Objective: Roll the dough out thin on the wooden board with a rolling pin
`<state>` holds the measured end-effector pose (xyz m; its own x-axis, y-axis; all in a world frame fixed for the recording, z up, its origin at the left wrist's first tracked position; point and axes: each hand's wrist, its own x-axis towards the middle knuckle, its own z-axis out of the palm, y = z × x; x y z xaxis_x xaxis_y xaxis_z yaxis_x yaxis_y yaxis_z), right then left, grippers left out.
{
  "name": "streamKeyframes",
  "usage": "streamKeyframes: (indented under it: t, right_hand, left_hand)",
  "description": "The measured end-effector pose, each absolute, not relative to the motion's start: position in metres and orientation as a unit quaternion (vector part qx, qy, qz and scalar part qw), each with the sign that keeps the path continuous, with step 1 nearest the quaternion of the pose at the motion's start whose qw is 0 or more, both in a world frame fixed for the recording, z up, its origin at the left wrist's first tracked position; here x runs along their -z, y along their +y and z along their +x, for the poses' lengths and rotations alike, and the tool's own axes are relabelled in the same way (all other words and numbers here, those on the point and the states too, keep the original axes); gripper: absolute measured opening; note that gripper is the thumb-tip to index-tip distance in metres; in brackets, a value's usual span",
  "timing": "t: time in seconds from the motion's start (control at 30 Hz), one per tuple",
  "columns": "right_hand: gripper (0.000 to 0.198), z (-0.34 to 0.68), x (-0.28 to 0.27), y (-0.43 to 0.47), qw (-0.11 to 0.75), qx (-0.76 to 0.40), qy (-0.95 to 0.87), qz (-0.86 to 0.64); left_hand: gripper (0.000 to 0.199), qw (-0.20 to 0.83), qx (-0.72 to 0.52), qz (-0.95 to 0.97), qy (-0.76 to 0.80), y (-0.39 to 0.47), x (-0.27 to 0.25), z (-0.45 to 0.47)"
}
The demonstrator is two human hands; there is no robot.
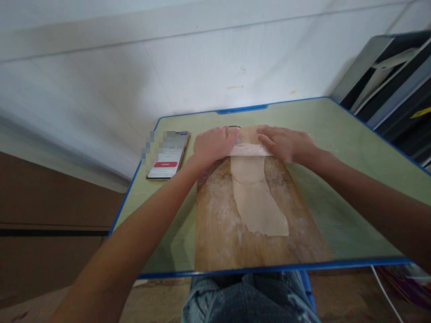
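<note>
A long sheet of pale dough point(257, 206) lies flattened on a flour-dusted wooden board point(215, 233). It is narrow at the far end and wider, with a ragged edge, towards me. Across its far part rests a whitish rolling pin point(252, 150), and some dough shows beyond it. My left hand point(215, 142) is closed over the pin's left end. Over the right end lies my right hand point(286, 141), its fingers bent across the pin and its thumb pointing inward. Both palms hide the pin's ends.
A phone point(166, 157) with a lit screen lies on the green, blue-edged table point(336, 179), left of the board. A white wall point(202, 67) stands behind the table. Dark folded items point(387, 85) lean at the right. My knees are below the front edge.
</note>
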<state>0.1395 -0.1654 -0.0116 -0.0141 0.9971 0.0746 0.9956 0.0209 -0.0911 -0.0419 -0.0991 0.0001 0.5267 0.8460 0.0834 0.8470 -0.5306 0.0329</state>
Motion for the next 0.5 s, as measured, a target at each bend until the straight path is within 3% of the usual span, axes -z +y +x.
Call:
streamKeyframes:
  t: [0.5]
  right_hand:
    - [0.046, 0.152, 0.019, -0.14, 0.092, 0.0, -0.759, -0.645]
  left_hand:
    - [0.055, -0.007, 0.082, -0.855, -0.512, -0.087, 0.001, -0.032]
